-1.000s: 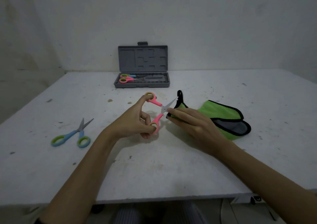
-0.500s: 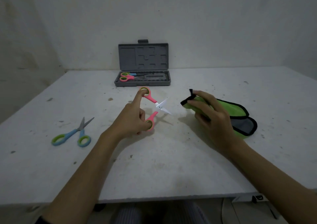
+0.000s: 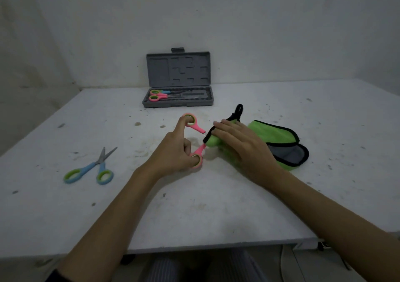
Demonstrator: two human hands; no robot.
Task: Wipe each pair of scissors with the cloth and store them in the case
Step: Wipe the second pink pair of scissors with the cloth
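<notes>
My left hand (image 3: pixel 173 152) holds pink scissors (image 3: pixel 197 128) spread wide, index finger in the upper ring and thumb in the lower ring. Their blades are hidden under the green cloth with black trim (image 3: pixel 275 136). My right hand (image 3: pixel 242 145) grips a fold of that cloth over the blades, fingers lying along it. Blue scissors with green rings (image 3: pixel 91 169) lie closed on the table at the left. The grey case (image 3: pixel 179 103) stands open at the back and holds two pairs of scissors (image 3: pixel 159 94).
The white table (image 3: pixel 194 212) is stained and speckled. Its front edge runs just below my forearms. A bare wall rises behind the case.
My right hand has brought the cloth left from beside the scissors onto the blades, which are now covered. My left hand still keeps the pink scissors spread.
</notes>
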